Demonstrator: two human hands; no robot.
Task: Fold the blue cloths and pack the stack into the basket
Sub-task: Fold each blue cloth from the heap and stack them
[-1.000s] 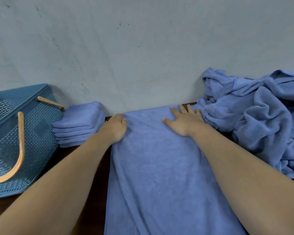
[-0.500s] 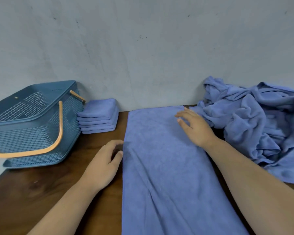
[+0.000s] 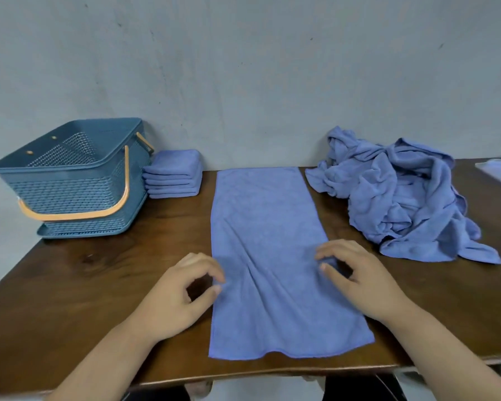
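Matt terry cloth point(image 3: 266, 227), glossy wood table point(image 3: 99, 279).

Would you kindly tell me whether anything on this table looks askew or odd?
Only slightly: the spread cloth shows diagonal creases in its near half, and its near hem lies wavy, not straight.

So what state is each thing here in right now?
Basket: upright, no cloth visible inside.
Folded stack: beside the basket, not packed.
Flat cloth: spread out lengthwise on the table.
Crumpled pile: unfolded, on the right.
Left hand: fingers curled at flat cloth's edge; grip unclear.
Right hand: same at opposite edge.
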